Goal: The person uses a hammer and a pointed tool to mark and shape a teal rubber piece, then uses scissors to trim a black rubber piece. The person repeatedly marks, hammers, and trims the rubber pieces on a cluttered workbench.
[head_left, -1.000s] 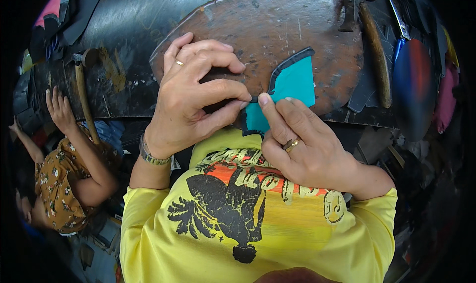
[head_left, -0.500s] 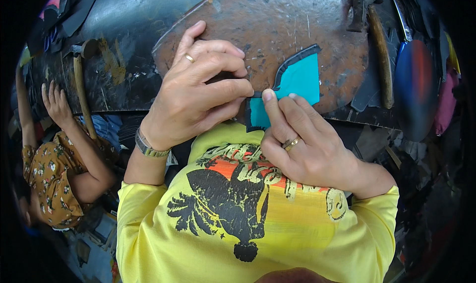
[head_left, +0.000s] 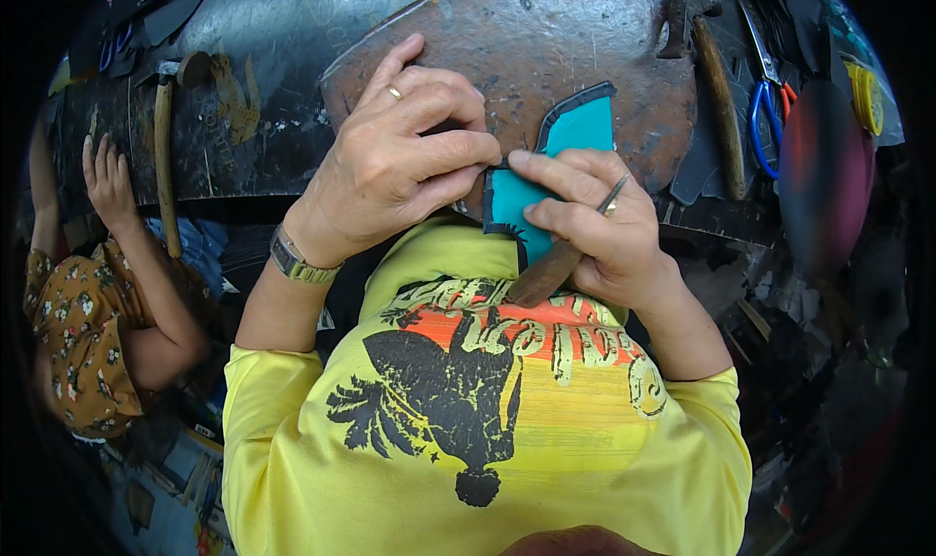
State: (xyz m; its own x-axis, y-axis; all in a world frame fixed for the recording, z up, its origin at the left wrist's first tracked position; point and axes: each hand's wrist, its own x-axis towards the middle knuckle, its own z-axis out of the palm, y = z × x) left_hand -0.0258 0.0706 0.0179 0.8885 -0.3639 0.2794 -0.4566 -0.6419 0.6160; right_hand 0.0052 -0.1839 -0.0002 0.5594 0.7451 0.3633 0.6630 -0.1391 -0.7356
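The right hand has its fingers clamped round a wooden-handled tool, whose butt points to seven o'clock; its thumb and index finger also touch the teal piece. At that piece's nine o'clock edge, the left hand has thumb and index finger pinched together on the black edging. The piece's long axis runs seven to one o'clock, its sharp corner at one, over a brown board on the desk. A hammer lies at two o'clock.
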